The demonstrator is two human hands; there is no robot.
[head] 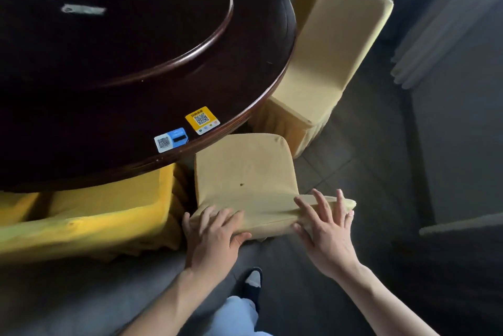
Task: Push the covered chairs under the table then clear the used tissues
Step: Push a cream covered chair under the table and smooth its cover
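Note:
A chair in a pale yellow cover [242, 169] stands in front of me, its seat partly beneath the dark round wooden table [245, 85]. My left hand [215, 229] grips the left end of the chair's top edge, fingers over the top and thumb behind. My right hand [324, 226] lies on the right end of that edge with its fingers spread and straight. A pale strip, perhaps a tissue [83, 9], rests on the table's raised turntable [190, 44] at the far left; it is too blurred to tell.
A second pale covered chair [326, 63] stands to the right of the table. A brighter yellow covered chair [95, 210] sits to my left. Two QR stickers [202, 119] are stuck near the table's edge. Grey tiled floor [362, 161] lies to the right, with a white curtain [446, 25] beyond.

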